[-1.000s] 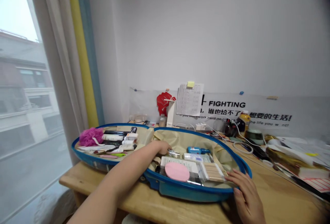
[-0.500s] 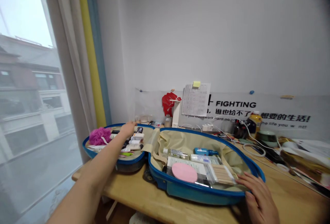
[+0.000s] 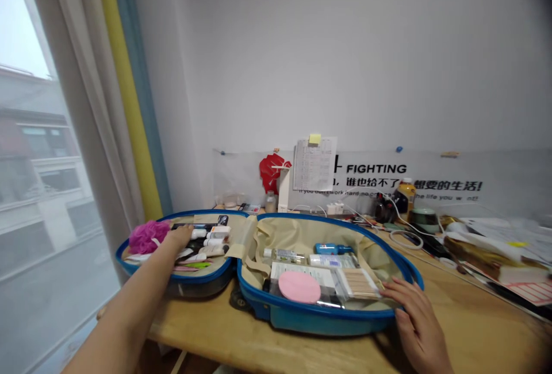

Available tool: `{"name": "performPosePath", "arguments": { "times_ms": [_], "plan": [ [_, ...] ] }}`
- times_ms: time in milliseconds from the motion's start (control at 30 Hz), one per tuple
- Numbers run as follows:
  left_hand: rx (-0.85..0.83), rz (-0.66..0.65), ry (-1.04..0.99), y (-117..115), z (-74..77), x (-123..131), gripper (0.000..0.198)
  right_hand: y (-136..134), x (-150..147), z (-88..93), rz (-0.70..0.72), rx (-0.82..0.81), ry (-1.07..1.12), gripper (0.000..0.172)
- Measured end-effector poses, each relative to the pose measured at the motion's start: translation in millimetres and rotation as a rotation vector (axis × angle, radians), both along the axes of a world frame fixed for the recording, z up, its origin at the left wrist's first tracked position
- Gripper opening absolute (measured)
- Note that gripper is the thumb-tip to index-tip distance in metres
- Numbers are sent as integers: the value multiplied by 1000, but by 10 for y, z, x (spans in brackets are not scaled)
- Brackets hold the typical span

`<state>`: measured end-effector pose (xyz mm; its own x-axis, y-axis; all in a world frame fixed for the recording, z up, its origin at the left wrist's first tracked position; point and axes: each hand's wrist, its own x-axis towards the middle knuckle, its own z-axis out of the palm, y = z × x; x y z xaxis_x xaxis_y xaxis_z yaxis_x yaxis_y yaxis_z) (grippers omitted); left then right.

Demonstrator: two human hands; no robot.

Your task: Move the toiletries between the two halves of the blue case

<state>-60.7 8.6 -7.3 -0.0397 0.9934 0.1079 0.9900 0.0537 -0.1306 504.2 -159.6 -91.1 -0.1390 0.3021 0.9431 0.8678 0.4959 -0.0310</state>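
A blue hard-shell suitcase (image 3: 317, 322) with a beige lining lies opened flat on a wooden table. My left hand (image 3: 181, 237) reaches into its left half, above small bottles and tubes; its fingers are mostly hidden. Near that hand are a purple bath puff (image 3: 149, 236), a long dark item (image 3: 206, 226) and a white bottle (image 3: 219, 232). My right hand (image 3: 414, 313) rests over the right rim, fingers stretched out and thumb on the outer side. Beside its fingertips lies a pack of cotton swabs (image 3: 356, 283). A pink oval pad (image 3: 299, 287) and a blue bottle (image 3: 333, 249) lie in the right half.
Behind the suitcase stand a white upright stick-like object (image 3: 284, 190) and a yellow bottle (image 3: 405, 199). White cables (image 3: 407, 240), a green container (image 3: 425, 220) and papers (image 3: 485, 233) clutter the table's right side. A curtain (image 3: 110, 92) hangs by the window at left.
My left hand has drawn back from the far rim of the left half to above the items inside. The view has turned slightly right. My right hand stays on the rim.
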Motion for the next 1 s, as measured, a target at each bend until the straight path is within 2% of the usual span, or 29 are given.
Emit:
{"name": "performPosePath", "arguments": {
  "times_ms": [100, 200, 333, 433, 567, 667, 833, 1000],
  "plan": [
    [68, 11, -11, -67, 107, 109, 36, 2, 5, -20, 1, -18, 17, 29],
    [153, -84, -41, -84, 341, 376, 39, 3, 5, -32, 4, -28, 26, 30],
    [202, -347, -95, -59, 667, 1042, 44, 1, -3, -31, -5, -44, 46, 31],
    [147, -573, -118, -61, 746, 1685, 46, -6, -15, -18, -2, -24, 33, 30],
    [-3, -760, -114, -56, 593, 2428, 49, -17, -26, -4, 5, -19, 30, 28],
    [-111, -799, -95, -13, 398, 2724, 46, -23, -26, 1, 6, -24, 23, 28],
    [-241, -741, -61, 92, 138, 2781, 38, -29, -29, 6, 14, -16, 26, 27],
    [-323, -667, -45, 166, 2, 2714, 35, -35, -19, 12, 12, -26, 27, 27]
  ]
}}
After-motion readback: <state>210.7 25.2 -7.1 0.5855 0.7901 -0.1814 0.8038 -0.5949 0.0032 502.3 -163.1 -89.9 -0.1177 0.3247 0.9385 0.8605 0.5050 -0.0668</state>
